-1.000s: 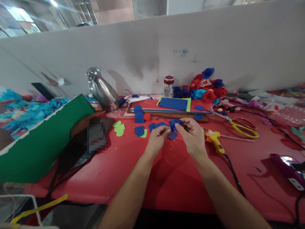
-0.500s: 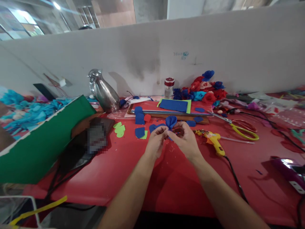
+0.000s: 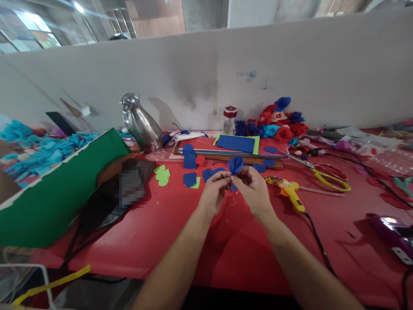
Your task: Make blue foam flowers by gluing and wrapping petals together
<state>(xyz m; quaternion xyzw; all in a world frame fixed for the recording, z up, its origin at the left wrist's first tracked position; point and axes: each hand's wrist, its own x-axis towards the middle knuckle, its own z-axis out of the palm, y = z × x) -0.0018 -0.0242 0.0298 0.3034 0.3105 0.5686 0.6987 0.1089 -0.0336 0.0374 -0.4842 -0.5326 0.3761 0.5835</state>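
Observation:
A blue paper flower (image 3: 235, 165) stands upright between my hands, above the red table. My left hand (image 3: 214, 191) pinches its base with the fingertips. From the other side my right hand (image 3: 253, 189) grips the same base, thumb against fingers. Blue petal pieces (image 3: 208, 174) lie just behind my left hand, with another blue piece (image 3: 189, 180) over a light green one further left. Right of my right hand rests a yellow glue gun (image 3: 292, 193) with a clear glue stick in its back. Scissors (image 3: 329, 176) with yellow and red handles lie beyond it.
A steel jug (image 3: 142, 125) and a red-lidded jar (image 3: 229, 120) stand at the back. Finished paper flowers (image 3: 280, 122) are heaped beside the wall. A green board (image 3: 64, 198) and black bag (image 3: 103, 202) occupy the left. A purple power socket (image 3: 392, 234) sits at right, with cords nearby.
The blue flower has turned slightly in my fingers and shifted a little to the right. Both hands keep their pinch near its base.

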